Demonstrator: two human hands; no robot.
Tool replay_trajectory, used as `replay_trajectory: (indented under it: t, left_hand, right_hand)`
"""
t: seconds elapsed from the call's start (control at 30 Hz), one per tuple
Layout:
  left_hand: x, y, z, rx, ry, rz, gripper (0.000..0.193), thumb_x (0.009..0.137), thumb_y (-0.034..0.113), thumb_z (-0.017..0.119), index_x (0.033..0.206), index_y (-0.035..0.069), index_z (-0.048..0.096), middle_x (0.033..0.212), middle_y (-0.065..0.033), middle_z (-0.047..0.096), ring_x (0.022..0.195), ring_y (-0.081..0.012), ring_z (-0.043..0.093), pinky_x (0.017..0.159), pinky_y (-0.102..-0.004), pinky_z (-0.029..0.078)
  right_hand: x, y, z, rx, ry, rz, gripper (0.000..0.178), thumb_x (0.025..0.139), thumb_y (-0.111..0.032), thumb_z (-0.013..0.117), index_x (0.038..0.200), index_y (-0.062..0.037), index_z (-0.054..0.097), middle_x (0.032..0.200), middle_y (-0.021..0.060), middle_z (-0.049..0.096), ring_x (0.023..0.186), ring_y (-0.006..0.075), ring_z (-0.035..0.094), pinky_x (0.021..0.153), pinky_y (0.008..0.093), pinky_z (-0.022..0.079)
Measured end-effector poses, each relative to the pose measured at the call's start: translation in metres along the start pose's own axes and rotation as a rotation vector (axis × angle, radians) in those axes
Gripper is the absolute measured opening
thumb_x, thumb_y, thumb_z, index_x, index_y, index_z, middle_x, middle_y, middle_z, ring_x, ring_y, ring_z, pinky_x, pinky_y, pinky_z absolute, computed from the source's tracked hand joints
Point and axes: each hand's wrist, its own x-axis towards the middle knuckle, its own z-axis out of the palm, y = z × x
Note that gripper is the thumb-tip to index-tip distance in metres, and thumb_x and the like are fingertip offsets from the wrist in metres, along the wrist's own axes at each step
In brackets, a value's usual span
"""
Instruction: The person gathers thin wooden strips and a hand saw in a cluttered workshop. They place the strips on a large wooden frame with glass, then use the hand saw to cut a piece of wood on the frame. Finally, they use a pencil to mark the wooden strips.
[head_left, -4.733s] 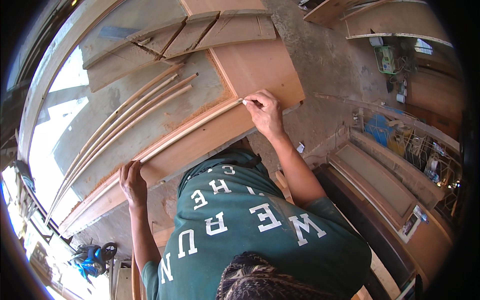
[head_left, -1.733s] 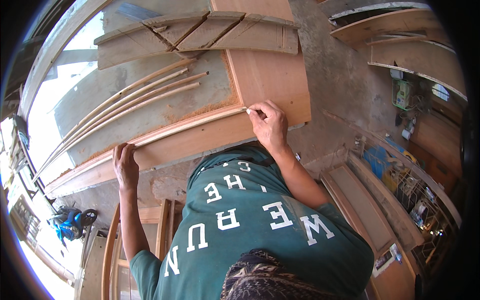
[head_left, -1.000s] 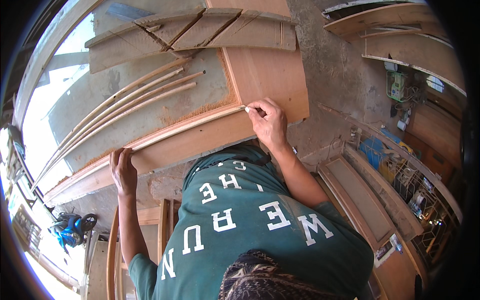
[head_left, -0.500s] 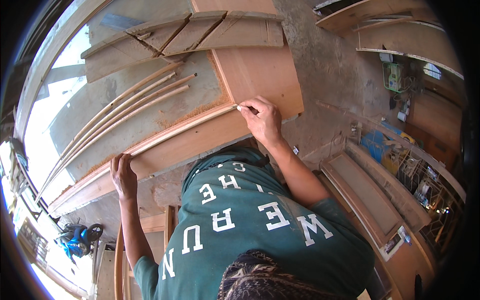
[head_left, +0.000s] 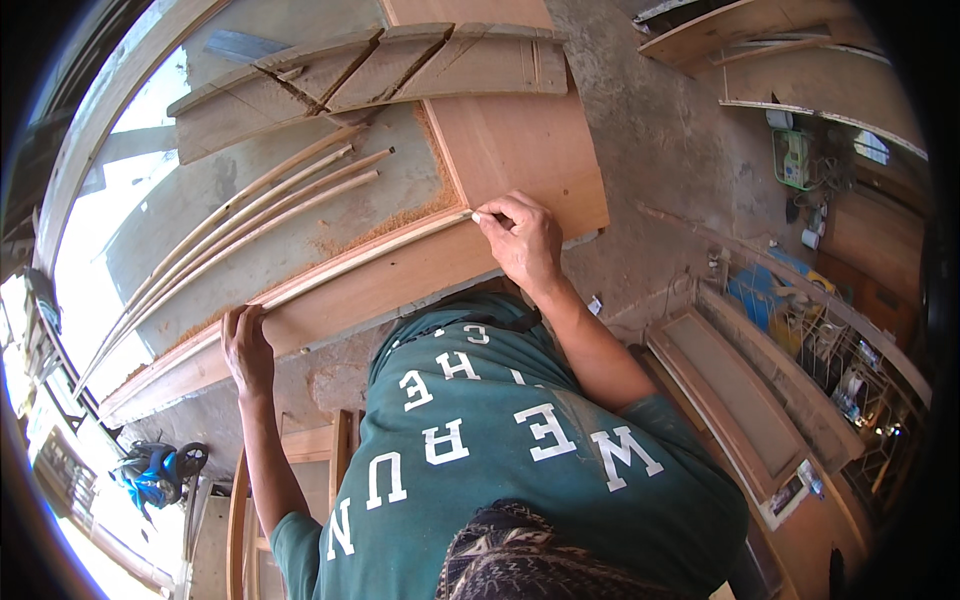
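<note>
A slim pale wooden strip point(head_left: 365, 258) lies along the inner edge of a reddish-brown wooden rail point(head_left: 400, 272), beside a grey panel point(head_left: 300, 235) dusted with sawdust. At the strip's right end, by the corner with a broad board point(head_left: 520, 140), my right hand point(head_left: 522, 240) pinches the tip between thumb and fingers. Farther left, my left hand point(head_left: 247, 345) has its fingers closed over the strip and the rail's edge, thumb toward the right. Several loose thin strips point(head_left: 270, 200) rest across the panel beyond it.
A notched wooden board point(head_left: 440, 65) spans the far side of the work. Framed panels point(head_left: 730, 390) lean at the right, near a green machine point(head_left: 793, 160) on the floor. A blue motorcycle point(head_left: 155, 475) stands at the lower left. Wooden frame pieces point(head_left: 310, 445) are below my left forearm.
Both hands keep almost the same places and grips on the strip. The view has shifted very slightly; otherwise no clear movement shows.
</note>
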Motion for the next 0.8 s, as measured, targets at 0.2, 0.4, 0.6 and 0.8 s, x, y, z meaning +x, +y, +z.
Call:
replay_trajectory:
  t: [0.2,0.4,0.6,0.8]
  left_hand:
    - [0.007,0.039,-0.003,-0.014,-0.059,-0.009,0.032,0.093,-0.006,0.068,0.122,0.006,0.075,0.122,-0.0164,0.07,0.116,-0.0369,0.067,0.101,-0.0469,0.054]
    - [0.031,0.106,0.021,-0.182,-0.028,0.066,0.026,0.091,-0.001,0.077,0.117,0.005,0.077,0.115,-0.0133,0.072,0.107,-0.0344,0.068,0.094,-0.0453,0.055]
    - [0.04,0.108,0.027,-0.215,0.003,0.048,0.018,0.089,-0.004,0.077,0.106,0.004,0.077,0.103,-0.0117,0.072,0.096,-0.0326,0.068,0.084,-0.0438,0.055]
    - [0.042,0.11,0.027,-0.216,0.002,0.071,0.02,0.087,-0.006,0.077,0.105,0.003,0.076,0.101,-0.0128,0.07,0.093,-0.0333,0.067,0.082,-0.0446,0.055]
  right_hand:
    - [0.0,-0.002,0.001,0.014,0.005,-0.013,0.006,0.091,-0.012,0.081,0.092,-0.0066,0.079,0.09,0.0096,0.074,0.075,0.0301,0.072,0.068,0.0405,0.054]
    - [0.002,-0.006,-0.002,0.011,-0.033,0.039,0.006,0.092,-0.011,0.08,0.093,-0.0049,0.079,0.087,0.0088,0.073,0.071,0.0263,0.07,0.066,0.0382,0.053]
    - [0.004,-0.013,-0.005,-0.008,-0.059,0.081,0.005,0.092,-0.009,0.08,0.093,-0.0044,0.079,0.086,0.0087,0.072,0.07,0.0222,0.071,0.065,0.0357,0.053]
    - [0.004,-0.008,-0.006,0.032,-0.083,0.082,0.004,0.091,-0.007,0.08,0.095,-0.0046,0.08,0.086,0.0092,0.072,0.07,0.0219,0.07,0.064,0.0341,0.053]
